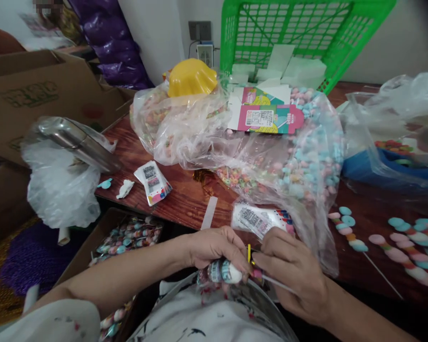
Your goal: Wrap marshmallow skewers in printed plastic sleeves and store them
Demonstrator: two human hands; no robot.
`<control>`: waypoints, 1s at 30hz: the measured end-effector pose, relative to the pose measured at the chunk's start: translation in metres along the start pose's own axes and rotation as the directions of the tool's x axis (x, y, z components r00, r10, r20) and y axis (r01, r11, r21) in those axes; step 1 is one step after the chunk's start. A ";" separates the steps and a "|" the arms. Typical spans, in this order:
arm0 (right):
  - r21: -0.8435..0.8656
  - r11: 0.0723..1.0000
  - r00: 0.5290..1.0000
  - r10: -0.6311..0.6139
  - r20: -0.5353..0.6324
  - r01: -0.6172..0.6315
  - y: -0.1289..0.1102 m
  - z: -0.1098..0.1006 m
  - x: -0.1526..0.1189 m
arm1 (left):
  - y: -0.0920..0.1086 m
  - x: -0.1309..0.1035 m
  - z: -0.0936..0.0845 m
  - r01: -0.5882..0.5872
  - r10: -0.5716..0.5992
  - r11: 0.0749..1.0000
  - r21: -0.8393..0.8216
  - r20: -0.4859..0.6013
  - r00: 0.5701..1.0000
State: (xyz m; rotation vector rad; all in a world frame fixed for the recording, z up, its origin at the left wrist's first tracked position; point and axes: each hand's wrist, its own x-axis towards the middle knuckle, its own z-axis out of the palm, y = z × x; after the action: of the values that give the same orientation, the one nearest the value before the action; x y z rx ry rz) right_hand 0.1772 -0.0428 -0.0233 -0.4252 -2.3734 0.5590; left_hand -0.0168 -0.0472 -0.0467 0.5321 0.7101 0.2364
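A candy skewer (225,272), wrapped in clear plastic with a white stick, lies across my lap at the table's front edge. My left hand (219,249) is closed around its wrapped candies. Beside it, my right hand (292,273) pinches a yellow twist tie (249,253) at the neck of the wrapper, where the stick comes out. Just behind the hands lies a pile of printed cards (258,219). More candy skewers (347,229) rest on the table at the right.
Behind are large plastic bags of candies (306,147), a yellow bowl (192,78), a green basket (292,28) and a blue bin (395,171). At left stand a steel flask (80,142), more cards (152,183) and a carton of wrapped skewers (128,235).
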 end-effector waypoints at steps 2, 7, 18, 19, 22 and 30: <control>-0.081 0.990 0.991 -0.110 0.074 0.115 -0.003 -0.004 0.003 | 0.000 0.004 0.002 0.117 -0.121 0.991 0.064 0.077 0.990; -0.206 0.973 0.991 -0.083 0.102 0.103 0.013 -0.026 0.001 | 0.011 0.006 0.008 0.114 -0.126 0.988 0.108 0.106 0.986; -0.046 0.991 0.987 -0.123 0.102 0.128 0.001 -0.025 -0.011 | 0.017 0.002 0.013 0.049 -0.060 0.995 0.088 0.128 0.990; -0.048 0.987 0.983 -0.145 0.114 0.151 0.000 -0.023 -0.009 | 0.016 0.002 0.014 0.057 -0.070 0.994 0.094 0.140 0.988; -0.096 0.965 0.963 -0.228 0.147 0.243 -0.003 -0.022 -0.001 | 0.013 -0.001 0.014 0.071 -0.086 0.993 0.096 0.162 0.983; -0.031 0.940 0.934 -0.333 0.129 0.339 -0.006 -0.008 -0.003 | 0.014 -0.004 0.012 0.114 -0.151 0.984 0.139 0.290 0.945</control>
State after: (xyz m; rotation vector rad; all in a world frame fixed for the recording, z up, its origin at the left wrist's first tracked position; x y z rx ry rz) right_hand 0.1840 -0.0474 -0.0166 -0.0009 -2.5078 0.3719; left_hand -0.0114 -0.0417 -0.0295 0.6173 0.4634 -0.0156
